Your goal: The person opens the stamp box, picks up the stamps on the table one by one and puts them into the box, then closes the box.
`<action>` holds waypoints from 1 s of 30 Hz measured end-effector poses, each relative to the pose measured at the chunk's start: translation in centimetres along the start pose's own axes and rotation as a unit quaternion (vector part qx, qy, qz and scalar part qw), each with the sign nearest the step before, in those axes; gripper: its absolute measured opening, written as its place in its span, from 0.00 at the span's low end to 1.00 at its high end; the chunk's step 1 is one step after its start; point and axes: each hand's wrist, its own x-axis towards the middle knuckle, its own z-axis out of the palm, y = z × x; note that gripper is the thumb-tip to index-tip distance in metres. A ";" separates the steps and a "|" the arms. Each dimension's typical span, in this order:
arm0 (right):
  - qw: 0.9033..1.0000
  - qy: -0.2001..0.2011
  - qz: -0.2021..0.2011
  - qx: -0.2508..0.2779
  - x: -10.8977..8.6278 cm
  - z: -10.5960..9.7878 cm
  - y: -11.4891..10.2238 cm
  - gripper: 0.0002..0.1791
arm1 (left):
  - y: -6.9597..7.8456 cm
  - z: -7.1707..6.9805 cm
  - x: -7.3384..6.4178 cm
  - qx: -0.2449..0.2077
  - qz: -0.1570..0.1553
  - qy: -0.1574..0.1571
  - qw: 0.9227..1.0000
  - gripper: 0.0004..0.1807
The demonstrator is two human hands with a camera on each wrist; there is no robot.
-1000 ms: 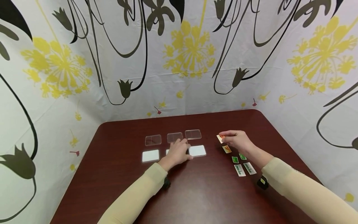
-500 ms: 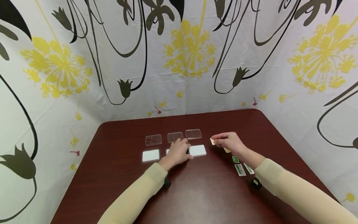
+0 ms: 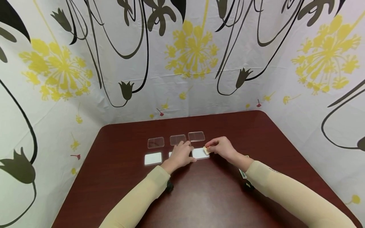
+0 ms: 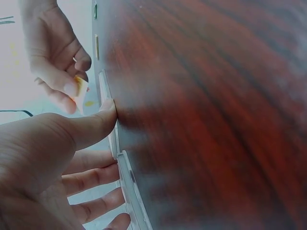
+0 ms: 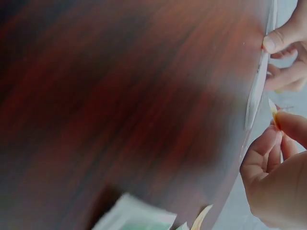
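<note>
My left hand (image 3: 179,155) reaches over the middle of a front row of three flat white plastic cases. Its thumb (image 4: 106,115) and a finger hold the left end of the right-hand case (image 3: 198,154); the hand hides most of the middle case (image 3: 170,154). At that right-hand case's right end, my right hand (image 3: 224,148) pinches a small paper piece (image 3: 206,151) with an orange print between thumb and fingertips. The piece is tilted and overlaps the case's far right corner in the head view. The left case (image 3: 153,158) lies apart, untouched.
Behind the white cases lie three clear plastic lids: a left one (image 3: 156,142), a middle one (image 3: 178,139) and a right one (image 3: 196,136). Right of the cases, a green-and-white paper piece (image 5: 139,218) and a yellowish one (image 5: 201,218) lie on the dark red table (image 3: 196,196).
My right hand has carried the orange-printed paper piece leftward, from above the other paper pieces to the right-hand white case. The left hand has stayed in place.
</note>
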 end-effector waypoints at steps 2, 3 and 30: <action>1.000 -0.002 0.004 0.002 0.2 0.4 -0.1 0.07 | 0.0 0.0 0.0 0.000 0.001 0.000 1.000 0.28; 1.000 -0.003 0.008 0.005 0.3 0.6 -0.2 0.07 | -0.1 0.1 0.0 0.000 0.001 0.000 1.000 0.28; 0.988 0.029 -0.015 -0.148 1.2 2.6 -0.7 0.06 | -0.2 0.2 -0.1 0.014 0.003 -0.003 1.000 0.28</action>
